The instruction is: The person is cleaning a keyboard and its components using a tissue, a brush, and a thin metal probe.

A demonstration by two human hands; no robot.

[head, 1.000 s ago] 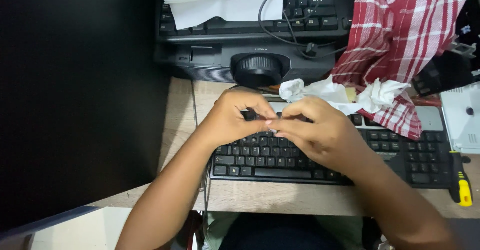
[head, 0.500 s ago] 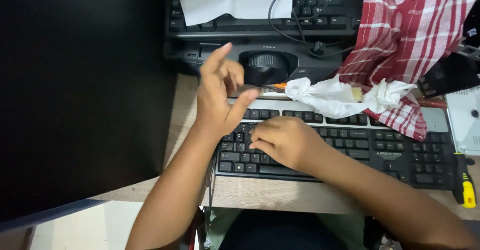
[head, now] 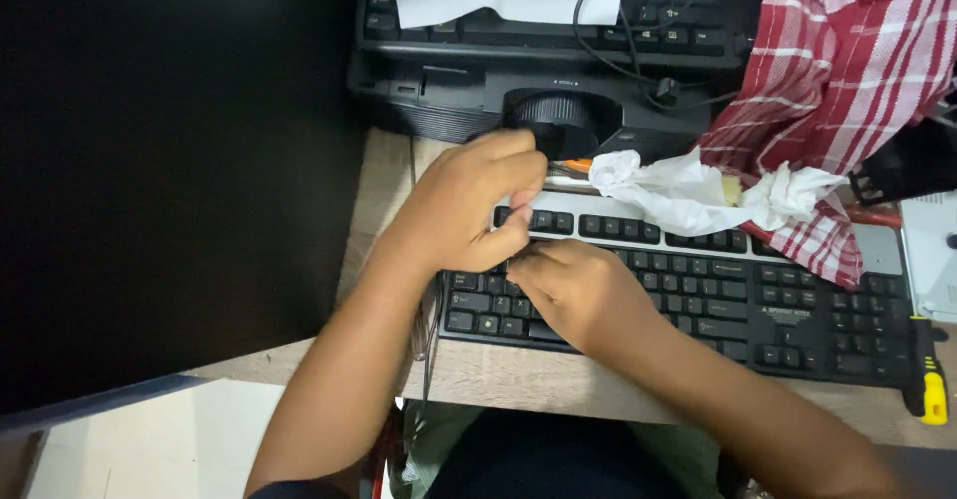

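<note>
A black keyboard (head: 758, 300) lies on the wooden desk in front of me. My left hand (head: 464, 205) is curled over its upper left corner, thumb and fingers pinched together at the top row of keys. Whatever sits between those fingers is hidden. My right hand (head: 578, 295) rests knuckles-up on the left-hand keys, fingers curled under, its fingertips meeting my left thumb. A crumpled white tissue (head: 678, 190) lies on the keyboard's top edge just right of my left hand.
A red and white checked cloth (head: 847, 70) drapes over the right side. A black device with a round knob (head: 558, 120) and a second keyboard (head: 678, 10) with white paper sit behind. A yellow-handled tool (head: 932, 394) lies at the right edge. A black panel (head: 169, 160) fills the left.
My left hand was raised with fingers spread half a second ago; it has come back down and closed at the keyboard's top left. My right hand stayed on the keys.
</note>
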